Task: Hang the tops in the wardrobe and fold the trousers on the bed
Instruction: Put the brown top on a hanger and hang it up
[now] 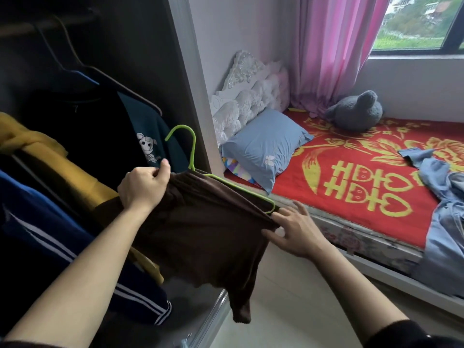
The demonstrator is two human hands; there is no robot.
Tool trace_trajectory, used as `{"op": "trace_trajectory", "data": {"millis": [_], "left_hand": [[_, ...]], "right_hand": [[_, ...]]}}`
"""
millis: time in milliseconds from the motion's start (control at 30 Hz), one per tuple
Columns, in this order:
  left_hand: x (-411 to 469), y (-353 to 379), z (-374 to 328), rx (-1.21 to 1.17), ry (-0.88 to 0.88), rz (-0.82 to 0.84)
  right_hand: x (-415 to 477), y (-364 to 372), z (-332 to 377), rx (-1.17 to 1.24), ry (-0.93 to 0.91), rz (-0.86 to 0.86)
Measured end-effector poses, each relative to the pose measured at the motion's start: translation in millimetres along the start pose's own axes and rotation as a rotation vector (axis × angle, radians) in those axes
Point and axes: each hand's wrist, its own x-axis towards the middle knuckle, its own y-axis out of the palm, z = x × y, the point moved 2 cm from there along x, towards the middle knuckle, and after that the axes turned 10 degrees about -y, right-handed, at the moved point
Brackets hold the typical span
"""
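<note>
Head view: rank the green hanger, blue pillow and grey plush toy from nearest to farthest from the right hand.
1. Green hanger: its end is just beside the right hand, inside the brown top.
2. Blue pillow: at the head of the bed, beyond the hand.
3. Grey plush toy: far back, by the window.

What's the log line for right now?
step: brown top draped over green hanger | left hand: grips top by hanger neck | right hand: fingers touch top's shoulder end | hung: not yet
</note>
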Motion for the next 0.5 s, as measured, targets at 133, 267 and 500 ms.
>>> {"op": "trace_trajectory", "data": {"millis": [133, 267, 500], "left_hand": [[-2, 1, 11, 0.121, 0.102, 0.071], [-18, 7, -6, 0.139, 0.291, 0.122], [-37, 7, -26, -0.124, 0.324, 0.147]], "right_hand": [[-2, -11, -14, -0.079, 0.002, -0.241], [24, -30, 9, 0.053, -0.011, -0.289], [69, -54, 36, 0.093, -0.123, -0.157]]}}
